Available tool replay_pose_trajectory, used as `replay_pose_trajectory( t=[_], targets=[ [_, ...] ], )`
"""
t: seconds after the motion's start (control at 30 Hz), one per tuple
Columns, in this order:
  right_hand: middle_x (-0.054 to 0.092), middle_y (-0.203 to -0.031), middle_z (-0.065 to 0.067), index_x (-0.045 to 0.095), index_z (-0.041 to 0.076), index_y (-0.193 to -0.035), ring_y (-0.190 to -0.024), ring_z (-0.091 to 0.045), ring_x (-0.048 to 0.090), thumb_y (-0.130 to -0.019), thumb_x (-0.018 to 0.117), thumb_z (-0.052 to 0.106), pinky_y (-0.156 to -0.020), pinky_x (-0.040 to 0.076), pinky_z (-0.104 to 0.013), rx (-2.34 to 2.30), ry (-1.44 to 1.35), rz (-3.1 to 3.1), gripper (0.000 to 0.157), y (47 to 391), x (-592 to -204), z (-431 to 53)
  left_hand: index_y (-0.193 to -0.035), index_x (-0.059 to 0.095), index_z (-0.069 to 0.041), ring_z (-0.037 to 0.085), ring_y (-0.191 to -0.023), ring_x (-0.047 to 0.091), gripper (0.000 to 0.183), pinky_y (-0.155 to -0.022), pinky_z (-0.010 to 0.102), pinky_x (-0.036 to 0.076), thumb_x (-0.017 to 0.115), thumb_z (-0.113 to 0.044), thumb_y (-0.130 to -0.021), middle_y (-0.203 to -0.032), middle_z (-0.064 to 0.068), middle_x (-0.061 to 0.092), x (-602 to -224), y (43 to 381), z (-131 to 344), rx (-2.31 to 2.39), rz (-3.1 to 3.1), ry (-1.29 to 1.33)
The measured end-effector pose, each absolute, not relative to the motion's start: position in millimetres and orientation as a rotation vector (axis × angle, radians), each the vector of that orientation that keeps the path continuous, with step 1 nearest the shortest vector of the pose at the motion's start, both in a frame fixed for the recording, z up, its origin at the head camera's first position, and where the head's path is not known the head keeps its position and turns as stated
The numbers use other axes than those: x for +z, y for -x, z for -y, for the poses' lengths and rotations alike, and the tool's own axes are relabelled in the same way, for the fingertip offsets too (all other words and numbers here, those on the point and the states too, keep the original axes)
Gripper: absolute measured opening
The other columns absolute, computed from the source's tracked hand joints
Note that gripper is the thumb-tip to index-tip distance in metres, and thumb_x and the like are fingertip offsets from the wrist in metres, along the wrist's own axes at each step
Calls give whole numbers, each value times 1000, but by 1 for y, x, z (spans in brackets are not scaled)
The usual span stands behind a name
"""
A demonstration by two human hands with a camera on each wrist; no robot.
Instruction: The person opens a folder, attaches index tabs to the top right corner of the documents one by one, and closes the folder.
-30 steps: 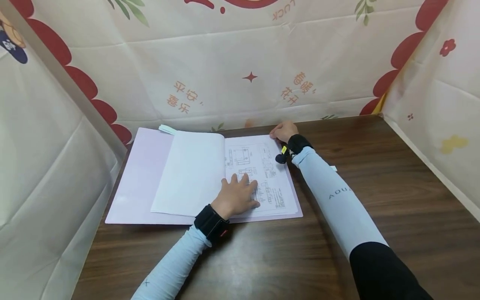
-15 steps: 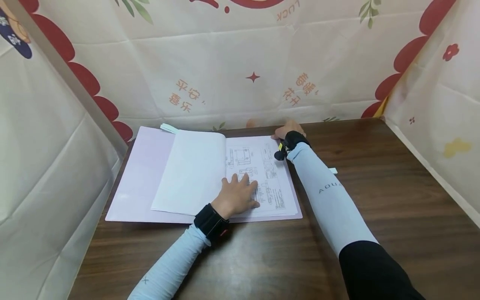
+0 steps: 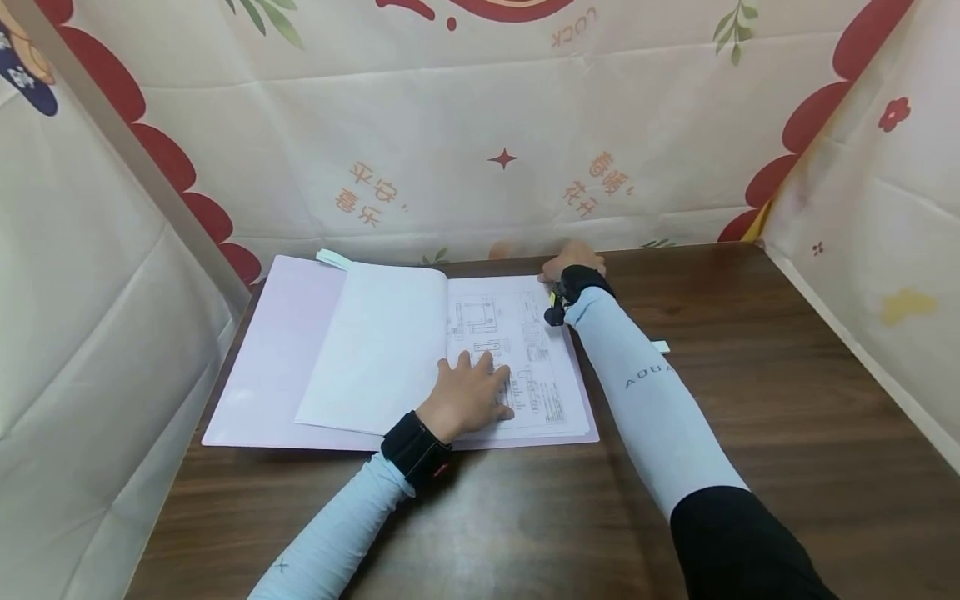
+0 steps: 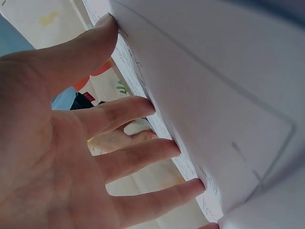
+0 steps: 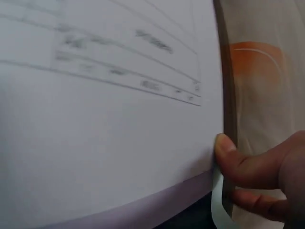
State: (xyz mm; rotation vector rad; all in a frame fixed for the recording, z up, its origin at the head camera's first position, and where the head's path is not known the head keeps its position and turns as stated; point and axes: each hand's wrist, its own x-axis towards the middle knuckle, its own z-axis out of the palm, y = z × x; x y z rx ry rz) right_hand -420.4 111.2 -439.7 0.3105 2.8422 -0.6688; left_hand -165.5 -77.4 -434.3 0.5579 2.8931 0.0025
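A lilac folder [image 3: 251, 379] lies spread on the wooden table. On its left side is a blank white sheet [image 3: 378, 346]; on its right, a page with line drawings [image 3: 536, 421]. My left hand [image 3: 465, 396] rests on this page, fingers spread and fairly straight. In the left wrist view the left hand's fingertips [image 4: 169, 147] touch the paper. At the page's far right corner is my right hand [image 3: 573, 260]. In the right wrist view the right hand's thumb [image 5: 228, 150] is on the page edge, another finger bent below, beside a pale strip [image 5: 218, 205].
A pale tab [image 3: 333, 259] sticks out at the folder's top. A small whitish piece [image 3: 661, 346] shows on the table [image 3: 765, 358] behind the right sleeve. Printed cloth [image 3: 465, 125] hangs at the back and both sides, close to the table's far edge.
The right hand stays at the page's far corner; its wrist and forearm have shifted slightly left. My left hand stays on the page. The head view has moved a little.
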Motion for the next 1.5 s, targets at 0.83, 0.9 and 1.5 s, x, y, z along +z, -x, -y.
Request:
replay_pose_trajectory(
  t=[0.83,0.9,1.5],
  targets=[
    [51,-153,-18,61,9,-141,-146,-42,44,-73,94,27,-116,39,-60,-605,1001,-2651,77,241,-431,-161,-149,54,-23,39,-129,53,68,-106,68,41,70,-56,-92,-149,10,54,-432,166,78,50,-2902,-567],
    [47,-158,-19,61,13,-142,-149,-43,41,-70,96,32,-115,40,-62,-549,1004,-2639,82,225,-434,-167,-149,54,-23,39,-130,53,68,-106,69,41,72,-55,-92,-149,10,54,-434,165,78,61,-2904,-564],
    [58,-145,-14,67,15,-134,-134,-33,54,-89,78,50,-108,49,-53,-557,1042,-2819,59,215,-442,-160,-97,76,-14,19,-75,62,31,-66,34,48,65,-43,-98,-90,2,71,-438,139,94,87,-3080,-876]
  ],
)
